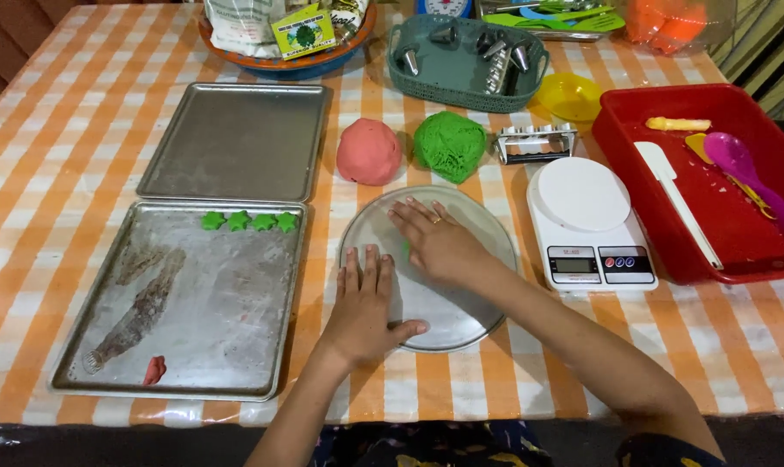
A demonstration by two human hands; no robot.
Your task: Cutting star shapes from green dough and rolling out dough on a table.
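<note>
Left hand (364, 304) lies flat, palm down, fingers spread, on the near-left rim of the round metal plate (461, 320); it grips nothing. Right hand (433, 239) also flat and open on the plate's upper middle, pressing on a small piece of green dough (405, 249) that peeks out just under the palm; most of the piece is hidden. Plate sits on the orange checked tablecloth (55, 173), between the lower baking tray (236, 346) and the white kitchen scale (586, 220). Just beyond the plate: a pink dough ball (369, 151) and a green dough ball (449, 145), side by side, apart from each other. Lower tray holds four green dough stars (249, 221) in a row along its far edge; upper tray (236, 143) touches it.
</note>
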